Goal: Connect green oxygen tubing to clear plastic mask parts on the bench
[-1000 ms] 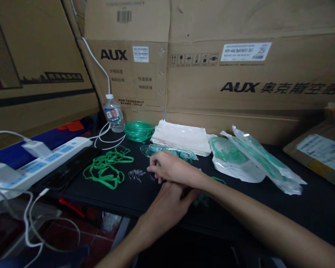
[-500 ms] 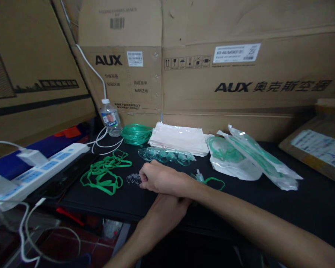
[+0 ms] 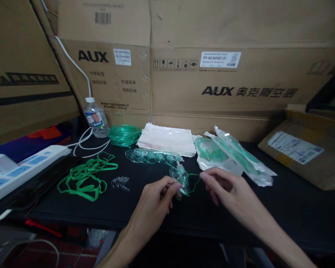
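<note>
My left hand (image 3: 159, 195) is closed on the edge of a clear green oxygen mask (image 3: 182, 180), held just above the black table. A thin green elastic strap (image 3: 197, 182) loops out from the mask's right side. My right hand (image 3: 226, 184) is at that loop, its thumb and forefinger pinched together; whatever lies between them is hidden. Left of my hands, several small thin nose clips (image 3: 120, 182) lie in a row. Beyond the hands rests a row of nested clear green masks (image 3: 153, 156). A tangle of green elastic straps (image 3: 86, 176) spreads on the left.
At the back are coiled green tubing (image 3: 124, 135), a stack of white bags (image 3: 167, 138) and a plastic bottle (image 3: 96, 119). Bagged green tubing (image 3: 240, 154) lies to the right, near a cardboard box (image 3: 293, 149). A white power strip (image 3: 28, 169) borders the left side.
My right hand has left the nose clips, where it crossed over my left arm, and moved right beside the mask's strap. My left hand now shows holding the mask. The view has shifted right.
</note>
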A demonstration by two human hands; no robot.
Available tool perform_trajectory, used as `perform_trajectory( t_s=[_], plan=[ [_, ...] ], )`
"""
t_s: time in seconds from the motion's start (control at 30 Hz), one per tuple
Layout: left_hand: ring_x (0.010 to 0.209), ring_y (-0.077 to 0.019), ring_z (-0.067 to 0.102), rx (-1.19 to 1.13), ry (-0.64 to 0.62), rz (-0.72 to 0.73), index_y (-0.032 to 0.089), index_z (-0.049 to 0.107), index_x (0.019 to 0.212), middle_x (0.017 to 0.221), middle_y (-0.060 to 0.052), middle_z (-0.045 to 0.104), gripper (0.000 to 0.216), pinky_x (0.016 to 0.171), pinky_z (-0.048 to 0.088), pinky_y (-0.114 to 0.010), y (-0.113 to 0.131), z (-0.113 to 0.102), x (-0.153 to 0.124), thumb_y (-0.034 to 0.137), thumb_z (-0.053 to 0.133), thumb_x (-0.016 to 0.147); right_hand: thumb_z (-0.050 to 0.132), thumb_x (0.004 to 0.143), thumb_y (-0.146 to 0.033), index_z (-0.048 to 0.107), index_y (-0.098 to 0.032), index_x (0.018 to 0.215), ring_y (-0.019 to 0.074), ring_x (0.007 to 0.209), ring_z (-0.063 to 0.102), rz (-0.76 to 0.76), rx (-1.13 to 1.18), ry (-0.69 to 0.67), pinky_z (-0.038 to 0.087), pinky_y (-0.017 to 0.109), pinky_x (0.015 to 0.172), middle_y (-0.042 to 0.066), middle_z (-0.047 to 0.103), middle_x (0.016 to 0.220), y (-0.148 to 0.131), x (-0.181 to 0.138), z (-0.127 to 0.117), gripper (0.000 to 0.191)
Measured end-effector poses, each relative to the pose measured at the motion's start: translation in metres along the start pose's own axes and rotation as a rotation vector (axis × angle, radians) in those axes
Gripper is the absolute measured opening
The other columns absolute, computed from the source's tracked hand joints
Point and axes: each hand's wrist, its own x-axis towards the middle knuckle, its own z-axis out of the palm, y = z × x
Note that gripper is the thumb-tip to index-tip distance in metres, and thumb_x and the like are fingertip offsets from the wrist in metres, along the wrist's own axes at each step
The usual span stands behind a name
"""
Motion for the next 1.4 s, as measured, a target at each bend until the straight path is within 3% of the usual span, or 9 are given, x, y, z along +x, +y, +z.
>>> perform_trajectory(
  t_s=[0.1, 0.17, 0.27, 0.37, 0.43, 0.6, 0.87, 1.07, 1.4],
  plan=[
    [0.051, -0.0111, 0.053, -0.035, -0.032, 0.005, 0.021, 0.065, 0.088, 0.061, 0.005, 0.055, 0.034, 0.05, 0.04, -0.02, -0.003, 0.001, 0.0, 0.049, 0.051, 0.099, 0.064, 0.091, -0.05, 0.066, -0.02, 0.121, 0.0132, 0.057, 0.057, -0.017, 0.089, 0.035, 0.046, 0.027, 0.055, 0.0, 0.065, 0.077, 0.021, -0.01, 0.021, 0.043],
    [0.051, -0.0111, 0.053, -0.04, -0.068, 0.01, 0.021, 0.064, 0.089, 0.062, 0.005, 0.056, 0.033, 0.05, 0.04, -0.02, -0.005, 0.001, 0.001, 0.048, 0.05, 0.099, 0.068, 0.089, -0.044, 0.061, -0.019, 0.133, 0.0143, 0.063, 0.059, -0.065, 0.152, -0.01, 0.05, 0.028, 0.06, 0.001, 0.066, 0.081, 0.025, -0.008, 0.035, 0.051],
    [0.051, -0.0109, 0.052, -0.025, -0.09, -0.005, 0.02, 0.062, 0.086, 0.063, 0.004, 0.057, 0.033, 0.049, 0.039, -0.02, -0.005, 0.0, 0.001, 0.049, 0.05, 0.099, 0.07, 0.089, -0.036, 0.057, -0.022, 0.139, 0.0144, 0.069, 0.059, -0.145, 0.215, -0.071, 0.051, 0.027, 0.064, -0.001, 0.066, 0.081, 0.025, -0.004, 0.043, 0.053],
    [0.05, -0.0101, 0.048, 0.006, -0.089, -0.049, 0.02, 0.061, 0.082, 0.062, 0.004, 0.056, 0.035, 0.047, 0.035, -0.02, -0.003, 0.0, 0.0, 0.051, 0.053, 0.097, 0.076, 0.086, -0.028, 0.048, -0.03, 0.148, 0.0148, 0.084, 0.063, -0.226, 0.227, -0.078, 0.056, 0.028, 0.074, 0.005, 0.07, 0.114, 0.029, -0.007, 0.04, 0.067],
    [0.05, -0.0096, 0.046, 0.02, -0.112, -0.077, 0.02, 0.06, 0.081, 0.06, 0.004, 0.055, 0.038, 0.047, 0.033, -0.02, -0.002, 0.0, -0.001, 0.054, 0.053, 0.096, 0.077, 0.085, -0.023, 0.04, -0.034, 0.152, 0.0171, 0.1, 0.066, -0.281, 0.232, -0.092, 0.058, 0.031, 0.085, 0.008, 0.062, 0.137, 0.033, -0.011, 0.038, 0.078],
    [0.05, -0.0097, 0.046, 0.022, -0.165, -0.079, 0.02, 0.061, 0.085, 0.061, 0.004, 0.054, 0.036, 0.046, 0.034, -0.02, -0.002, 0.002, -0.002, 0.054, 0.054, 0.096, 0.064, 0.09, -0.01, 0.05, -0.028, 0.143, 0.022, 0.133, 0.055, -0.512, 0.085, 0.03, 0.05, 0.039, 0.109, 0.01, 0.055, 0.145, 0.032, -0.016, 0.036, 0.057],
    [0.054, -0.0103, 0.051, -0.047, -0.255, -0.054, 0.02, 0.066, 0.095, 0.068, 0.003, 0.055, 0.03, 0.049, 0.04, -0.02, 0.002, 0.003, -0.005, 0.045, 0.052, 0.1, 0.058, 0.095, -0.011, 0.062, -0.022, 0.127, 0.021, 0.125, 0.063, -0.595, 0.009, 0.099, 0.055, 0.035, 0.103, 0.014, 0.06, 0.14, 0.026, -0.019, 0.031, 0.034],
    [0.047, -0.009, 0.047, -0.095, -0.209, -0.116, 0.018, 0.065, 0.094, 0.062, 0.004, 0.053, 0.035, 0.043, 0.037, -0.018, 0.004, 0.002, -0.004, 0.052, 0.056, 0.095, 0.054, 0.095, -0.004, 0.068, -0.02, 0.115, 0.0114, 0.084, 0.071, -0.634, 0.078, 0.089, 0.06, 0.027, 0.08, 0.015, 0.057, 0.14, 0.031, -0.018, 0.036, 0.03],
    [0.042, -0.0072, 0.045, -0.029, -0.208, -0.059, 0.02, 0.056, 0.081, 0.06, 0.006, 0.05, 0.039, 0.039, 0.035, -0.017, -0.002, 0.004, -0.006, 0.053, 0.047, 0.099, 0.061, 0.095, -0.007, 0.068, -0.017, 0.113, 0.0116, 0.079, 0.07, -0.73, -0.064, 0.219, 0.058, 0.022, 0.068, 0.014, 0.063, 0.125, 0.039, -0.021, 0.039, 0.022]
  ],
)
